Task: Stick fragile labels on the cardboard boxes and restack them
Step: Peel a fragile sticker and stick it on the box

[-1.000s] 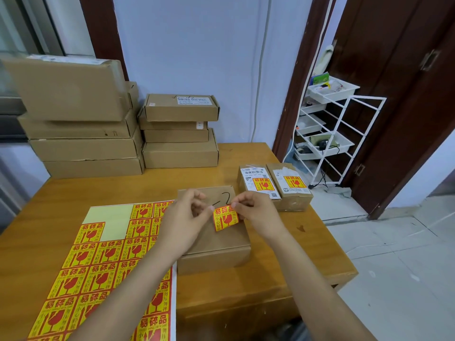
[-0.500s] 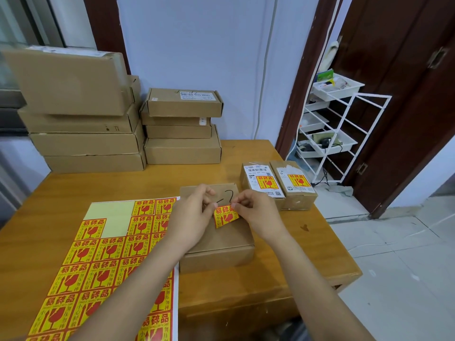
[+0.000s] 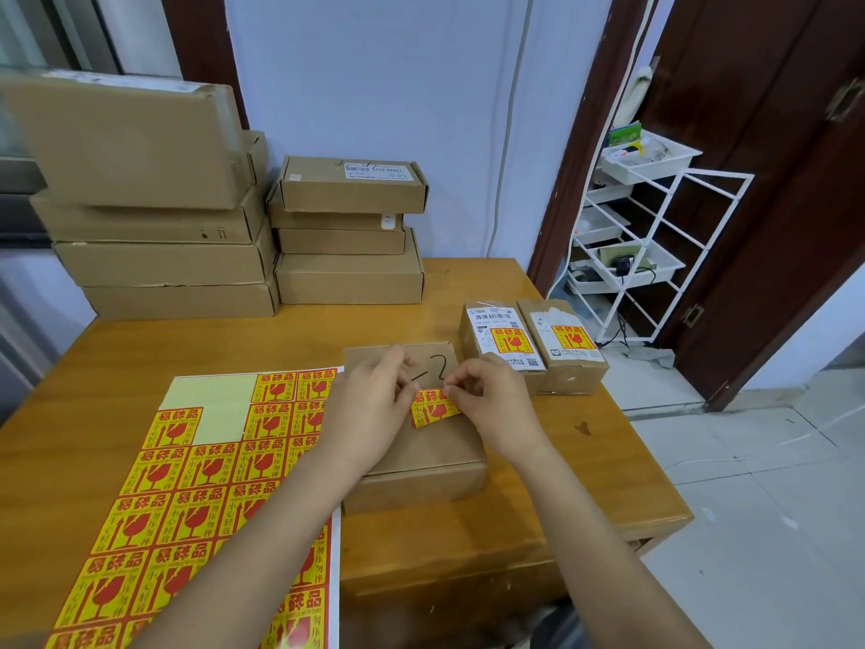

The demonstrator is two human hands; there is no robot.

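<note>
A flat cardboard box (image 3: 421,454) with a black scribble on its lid lies on the table in front of me. Just above its lid, a yellow and red fragile label (image 3: 433,408) is pinched by my left hand (image 3: 370,405) at its left edge and by my right hand (image 3: 491,400) at its upper right corner. The label is tilted. A sheet of several fragile labels (image 3: 201,498) lies to the left. Two small boxes (image 3: 533,344) with labels on top sit to the right.
Two stacks of cardboard boxes stand at the back of the wooden table (image 3: 140,358): a taller one (image 3: 154,227) at the left, a smaller one (image 3: 348,236) beside it. A white wire rack (image 3: 655,236) stands on the floor beyond the table's right edge.
Both hands have brought the label a little lower and closer to the box lid. The boxes and the sheet have not moved.
</note>
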